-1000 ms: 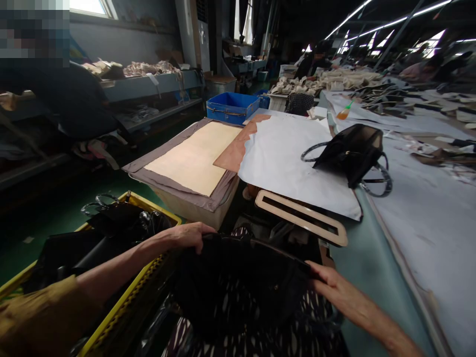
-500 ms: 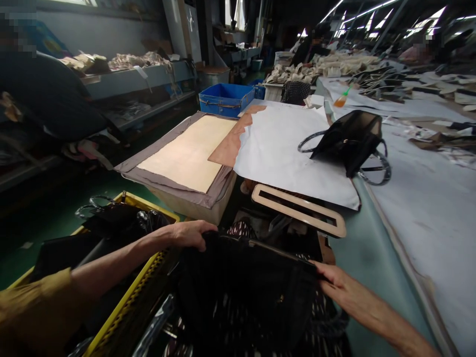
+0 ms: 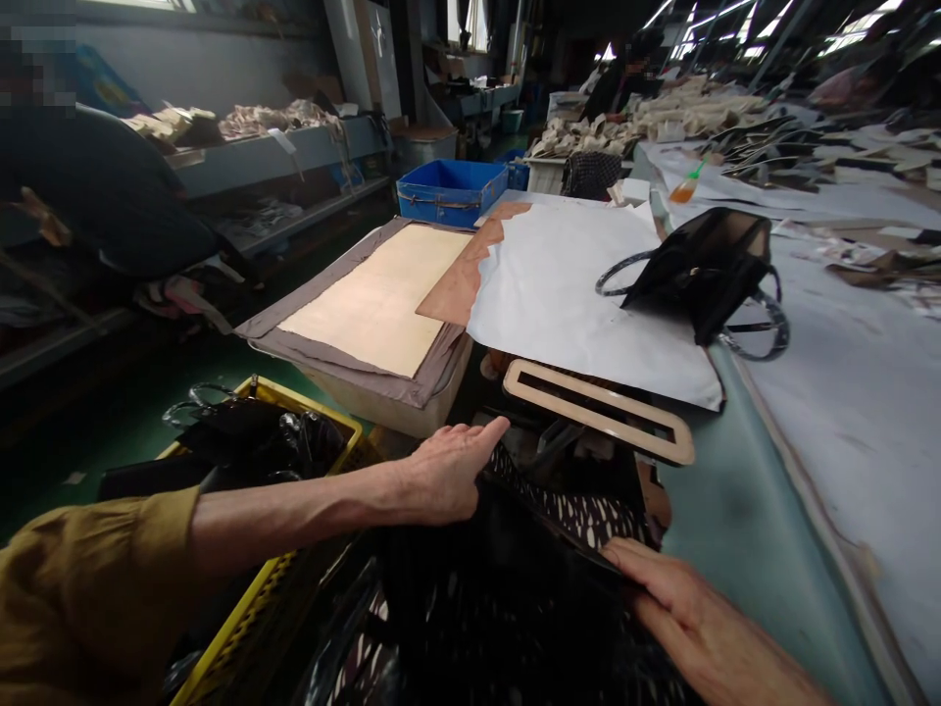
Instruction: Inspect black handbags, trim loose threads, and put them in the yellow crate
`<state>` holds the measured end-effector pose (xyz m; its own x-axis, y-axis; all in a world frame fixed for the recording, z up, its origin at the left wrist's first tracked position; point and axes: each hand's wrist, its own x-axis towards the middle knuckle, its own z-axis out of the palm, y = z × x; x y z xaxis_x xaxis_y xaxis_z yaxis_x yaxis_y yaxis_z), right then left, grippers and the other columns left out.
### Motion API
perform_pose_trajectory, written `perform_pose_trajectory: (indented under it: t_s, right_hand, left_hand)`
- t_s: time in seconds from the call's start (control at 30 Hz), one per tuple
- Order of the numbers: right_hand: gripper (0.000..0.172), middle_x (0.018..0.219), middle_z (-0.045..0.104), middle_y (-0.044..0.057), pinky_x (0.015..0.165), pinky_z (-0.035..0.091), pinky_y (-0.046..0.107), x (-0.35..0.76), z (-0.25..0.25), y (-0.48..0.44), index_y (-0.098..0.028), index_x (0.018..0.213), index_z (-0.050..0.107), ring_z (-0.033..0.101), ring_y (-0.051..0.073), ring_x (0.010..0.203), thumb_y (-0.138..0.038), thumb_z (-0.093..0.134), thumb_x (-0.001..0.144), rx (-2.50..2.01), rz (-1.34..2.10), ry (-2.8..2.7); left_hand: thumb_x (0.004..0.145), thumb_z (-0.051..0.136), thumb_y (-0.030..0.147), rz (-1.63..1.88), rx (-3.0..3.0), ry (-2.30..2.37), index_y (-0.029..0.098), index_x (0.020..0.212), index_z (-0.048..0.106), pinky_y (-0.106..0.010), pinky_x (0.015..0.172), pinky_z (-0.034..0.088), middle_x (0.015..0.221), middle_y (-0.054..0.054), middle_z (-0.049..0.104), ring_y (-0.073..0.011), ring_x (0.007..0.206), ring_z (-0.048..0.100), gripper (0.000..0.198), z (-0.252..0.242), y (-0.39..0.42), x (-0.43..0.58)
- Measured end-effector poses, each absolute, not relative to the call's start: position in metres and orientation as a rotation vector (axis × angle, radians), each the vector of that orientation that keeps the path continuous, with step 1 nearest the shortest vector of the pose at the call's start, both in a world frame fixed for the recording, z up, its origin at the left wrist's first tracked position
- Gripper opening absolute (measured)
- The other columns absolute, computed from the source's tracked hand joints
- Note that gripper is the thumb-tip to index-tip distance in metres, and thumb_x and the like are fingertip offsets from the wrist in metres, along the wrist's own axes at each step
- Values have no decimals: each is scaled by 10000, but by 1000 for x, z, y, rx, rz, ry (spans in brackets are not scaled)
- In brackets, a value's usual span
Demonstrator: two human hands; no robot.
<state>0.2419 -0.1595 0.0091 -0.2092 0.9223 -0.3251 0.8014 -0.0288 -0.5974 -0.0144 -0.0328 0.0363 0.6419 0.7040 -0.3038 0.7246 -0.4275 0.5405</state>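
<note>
A black bag [image 3: 507, 598] lies in my lap at the bottom of the view. My right hand [image 3: 672, 603] grips its right edge, fingers folded over the rim. My left hand [image 3: 448, 471] is off the bag's upper left corner, fingers stretched forward and together, pointing toward a beige rectangular frame template [image 3: 599, 412] at the table's near edge. Spotted fabric [image 3: 580, 505] shows between the bag and the template. The bag's lower part runs out of view.
A yellow crate [image 3: 257, 588] with several black bags stands at my left. A second black bag with looped handles [image 3: 702, 270] rests on white sheets [image 3: 559, 294] on the table. A covered box with a tan board [image 3: 374, 309] and a blue bin [image 3: 448, 191] stand beyond. People work farther off.
My left hand has let go of the bag's top edge and reached forward with straightened fingers. The bag has dropped lower. My right hand keeps its grip.
</note>
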Motion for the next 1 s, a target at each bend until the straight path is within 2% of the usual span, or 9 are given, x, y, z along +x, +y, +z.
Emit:
perform_pose_trajectory:
  t_s: [0.1, 0.17, 0.33, 0.47, 0.57, 0.67, 0.8, 1.0]
  right_hand:
    - [415, 1236, 544, 46, 994, 363, 341, 250, 6, -160, -207, 1158, 569, 494, 211, 1132, -238, 389, 785, -1884, 1089, -2037]
    - [411, 1232, 547, 53, 1004, 346, 356, 255, 7, -152, -194, 1165, 559, 482, 212, 1144, -237, 370, 803, -1873, 1168, -2017]
    - [431, 1200, 570, 57, 1008, 329, 363, 262, 10, -125, -172, 1206, 523, 462, 210, 1160, -212, 345, 815, -1697, 1446, -1924]
    - [427, 1190, 580, 34, 1012, 320, 350, 260, 8, -117, -166, 1183, 547, 459, 211, 1161, -198, 358, 802, -1654, 1478, -1905]
    - [410, 1194, 577, 33, 1000, 338, 334, 260, 7, -118, -160, 1168, 559, 472, 212, 1148, -211, 360, 813, -1660, 1487, -1902]
    - [402, 1191, 580, 38, 996, 346, 335, 260, 9, -121, -175, 1173, 557, 473, 219, 1149, -223, 365, 823, -1701, 1490, -1908]
    - [400, 1164, 598, 33, 1000, 345, 332, 259, 10, -123, -185, 1166, 566, 482, 220, 1141, -216, 372, 817, -1725, 1471, -1895]
    - [396, 1170, 593, 37, 993, 354, 339, 263, 4, -125, -183, 1164, 568, 483, 228, 1137, -204, 372, 820, -1703, 1465, -1911]
  left_hand:
    - [477, 480, 56, -28, 2191, 1054, 158, 1351, 202, -367, 923, 336, 1123, -105, 537, -297, 1061, 466, 922, 14, -36, -20]
    - [471, 465, 53, -6, 2145, 1108, 162, 1343, 209, -343, 913, 344, 1104, -89, 542, -272, 1039, 478, 915, 1, -34, -32]
    - [503, 440, 64, -9, 2089, 1123, 225, 1237, 378, -300, 833, 378, 1024, -38, 578, -239, 965, 519, 754, -3, -28, -51]
    - [525, 466, 80, 20, 2023, 1059, 239, 1169, 453, -234, 684, 397, 891, 11, 605, -191, 801, 557, 663, 0, -24, -51]
    - [573, 528, 121, 45, 1942, 1000, 242, 1127, 518, -201, 621, 388, 891, 33, 608, -153, 734, 553, 567, -2, -18, -51]
    - [641, 598, 225, 54, 1875, 939, 219, 1094, 577, -203, 700, 401, 941, 22, 622, -167, 813, 561, 453, -6, -10, -51]
    - [701, 613, 370, 86, 1801, 872, 200, 1081, 613, -229, 847, 385, 1025, -3, 637, -197, 951, 557, 416, -13, -4, -49]
    - [735, 585, 365, 101, 1732, 914, 174, 1062, 634, -226, 866, 390, 1007, -1, 658, -198, 956, 569, 381, -14, -5, -42]
